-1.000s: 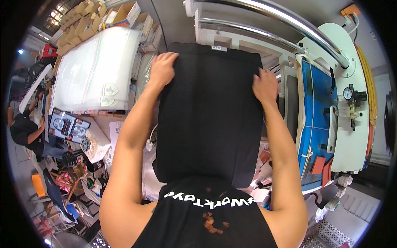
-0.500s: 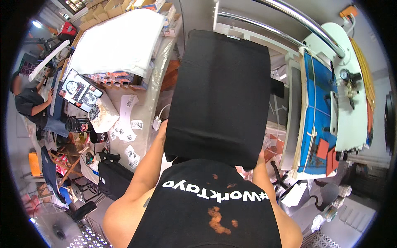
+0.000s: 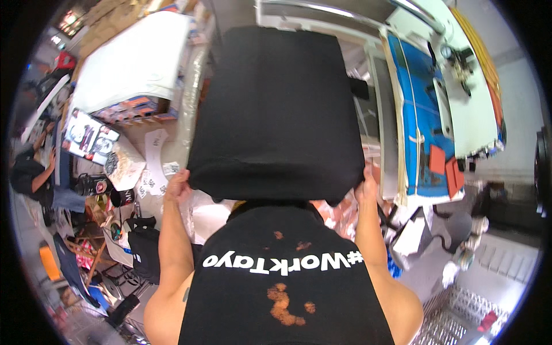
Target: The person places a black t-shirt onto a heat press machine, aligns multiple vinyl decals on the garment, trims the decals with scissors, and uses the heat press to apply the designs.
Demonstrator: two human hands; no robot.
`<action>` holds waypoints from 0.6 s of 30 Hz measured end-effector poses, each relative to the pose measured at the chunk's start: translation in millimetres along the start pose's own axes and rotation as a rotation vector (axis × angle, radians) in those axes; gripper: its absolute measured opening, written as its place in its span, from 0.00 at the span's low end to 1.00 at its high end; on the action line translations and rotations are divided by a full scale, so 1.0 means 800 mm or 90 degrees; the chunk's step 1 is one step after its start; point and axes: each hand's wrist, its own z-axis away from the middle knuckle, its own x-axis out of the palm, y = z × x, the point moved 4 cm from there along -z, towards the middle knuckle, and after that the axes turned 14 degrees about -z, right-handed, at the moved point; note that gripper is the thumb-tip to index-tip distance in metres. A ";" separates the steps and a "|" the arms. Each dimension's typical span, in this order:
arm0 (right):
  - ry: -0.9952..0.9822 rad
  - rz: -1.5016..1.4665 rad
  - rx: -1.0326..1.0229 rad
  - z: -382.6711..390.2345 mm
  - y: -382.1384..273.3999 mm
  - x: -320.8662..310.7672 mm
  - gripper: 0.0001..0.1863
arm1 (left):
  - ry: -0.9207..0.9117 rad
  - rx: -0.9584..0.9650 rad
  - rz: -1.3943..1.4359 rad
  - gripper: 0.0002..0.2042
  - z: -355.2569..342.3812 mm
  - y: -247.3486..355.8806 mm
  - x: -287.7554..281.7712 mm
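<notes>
A black cloth (image 3: 276, 103) is spread over a flat rectangular form in front of me, with a rounded fold along its near edge. At its near left corner my left hand (image 3: 179, 185) is closed on the cloth's edge. My right hand (image 3: 367, 187) grips the opposite near corner, its fingers partly hidden by the cloth. A small black flap (image 3: 359, 88) sticks out past the right side. Whatever carries the cloth is covered by it, and the kind of garment cannot be made out.
Right of the cloth stands a machine with a blue panel (image 3: 422, 115), a gauge (image 3: 446, 53) and a metal rail (image 3: 322, 8). On the left are a table with white sheets (image 3: 135, 54), paper cutouts (image 3: 155, 155) and a screen (image 3: 90, 137). A person (image 3: 34, 172) sits at far left.
Both hands, earlier mostly hidden beside the cloth, now show at its near corners. The near part of the cloth looks wider and more spread out. My view has shifted a little.
</notes>
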 end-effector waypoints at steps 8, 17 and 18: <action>0.047 0.946 -0.200 -0.043 0.027 0.023 0.18 | 0.079 -0.089 -0.568 0.10 -0.056 -0.030 0.072; -0.019 0.795 -0.658 0.087 -0.242 0.282 0.13 | 0.334 0.301 -0.753 0.13 0.000 0.100 0.184; -0.004 0.792 -0.689 0.096 -0.294 0.303 0.15 | 0.343 0.294 -0.764 0.13 0.003 0.100 0.195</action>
